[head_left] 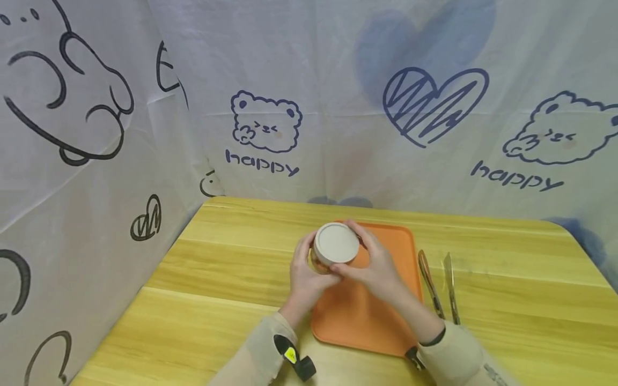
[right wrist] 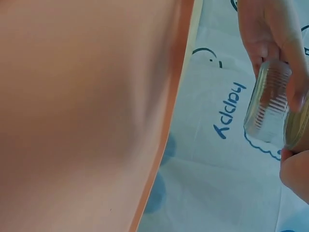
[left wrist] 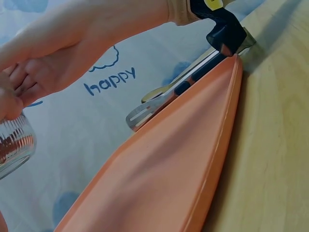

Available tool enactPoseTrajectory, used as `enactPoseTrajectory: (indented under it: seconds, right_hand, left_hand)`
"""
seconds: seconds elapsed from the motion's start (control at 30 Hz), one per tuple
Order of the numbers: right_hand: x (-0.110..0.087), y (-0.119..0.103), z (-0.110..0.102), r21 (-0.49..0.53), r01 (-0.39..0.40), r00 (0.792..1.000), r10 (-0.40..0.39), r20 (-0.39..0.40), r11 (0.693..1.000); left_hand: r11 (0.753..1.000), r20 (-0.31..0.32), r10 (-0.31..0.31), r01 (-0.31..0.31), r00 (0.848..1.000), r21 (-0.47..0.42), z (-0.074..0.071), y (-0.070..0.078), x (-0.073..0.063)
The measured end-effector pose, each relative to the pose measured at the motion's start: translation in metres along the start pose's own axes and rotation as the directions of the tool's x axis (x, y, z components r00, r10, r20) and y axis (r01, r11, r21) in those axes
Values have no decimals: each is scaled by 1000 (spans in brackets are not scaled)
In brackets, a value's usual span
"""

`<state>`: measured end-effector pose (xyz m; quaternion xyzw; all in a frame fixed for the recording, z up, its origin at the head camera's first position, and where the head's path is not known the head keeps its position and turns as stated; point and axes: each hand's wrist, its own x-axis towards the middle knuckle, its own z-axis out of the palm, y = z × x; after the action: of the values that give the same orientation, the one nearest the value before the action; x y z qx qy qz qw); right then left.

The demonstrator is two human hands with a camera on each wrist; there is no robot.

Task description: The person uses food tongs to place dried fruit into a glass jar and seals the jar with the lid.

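A ribbed clear glass jar [right wrist: 268, 106] with something reddish brown inside is held up over the far left part of an orange tray [head_left: 372, 321]. Its pale round lid [head_left: 337, 243] faces the head camera. My left hand [head_left: 306, 273] grips the glass body from the left. From the right, my right hand [head_left: 374, 265] holds the lid at its rim, thumb on the near side and fingers on the far side. In the left wrist view, the jar's ribbed glass [left wrist: 17, 142] shows below the right hand [left wrist: 63, 53]. Whether the lid is loose cannot be told.
Right of the tray lie two slim utensils [head_left: 431, 284]; the left wrist view shows a slotted metal head [left wrist: 142, 113] with a black handle. The wooden table [head_left: 232, 268] meets a printed cloth [head_left: 338, 161] behind and on the left.
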<state>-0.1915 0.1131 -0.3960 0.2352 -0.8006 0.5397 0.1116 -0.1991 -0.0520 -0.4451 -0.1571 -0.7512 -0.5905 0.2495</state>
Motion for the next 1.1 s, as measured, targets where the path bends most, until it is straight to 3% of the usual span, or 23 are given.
enactPoseTrajectory:
  seconds: [0.13,0.33,0.4,0.7,0.83,1.1]
  right_hand:
    - [0,0,-2,16,-1,1000,0,19,1000]
    - [1,6,-11,94,-14,990,0,142,995]
    - [1,7,-11,96,-18,988,3,153,995]
    - [-2,5,-3,75,-8,999,4,49,997]
    - [-3,4,-6,63,-53,996,48,71,997]
    - [-5,4,-9,-30,-91,987,94,134,995]
  left_hand:
    - [1000,10,-3,3,1000,-5,0,0,1]
    - [986,154,-60,82,986,-142,-8,0,3]
    - [984,176,-74,101,982,-149,-9,1,3]
    - [995,84,-61,68,995,-74,-2,0,0]
    - [995,119,-34,45,992,-92,-4,0,0]
    - [986,233,-68,102,970,-134,-9,-1,0]
